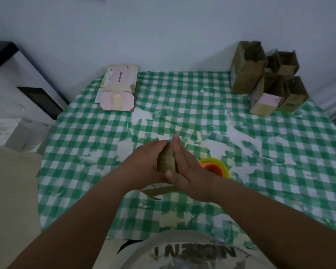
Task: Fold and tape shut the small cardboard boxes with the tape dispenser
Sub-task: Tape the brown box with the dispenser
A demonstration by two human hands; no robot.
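A pale printed shirt [194, 251] is seen nearest the camera, at the table's near edge, and two bare forearms are stretched from it over the green checked tablecloth [85, 152]. Just behind the wrists, a loose cardboard flap [159, 190] is seen under the hands. The small cardboard box [166, 159] is held between both hands above the cloth: the left hand [145, 162] is curled round its left side, with the fingertips wrapped over the far top, while the right hand [184, 164] is pressed flat against its right side, the fingers kept straight and together and the thumb laid across the near end. Just right of the right-hand fingers, partly hidden by that hand, the orange and yellow tape dispenser [216, 167] is set on the cloth. Well beyond the fingertips, flattened pink box blanks [118, 88] are laid to the far left, and a cluster of standing folded boxes [268, 78] is gathered at the far right by the wall.
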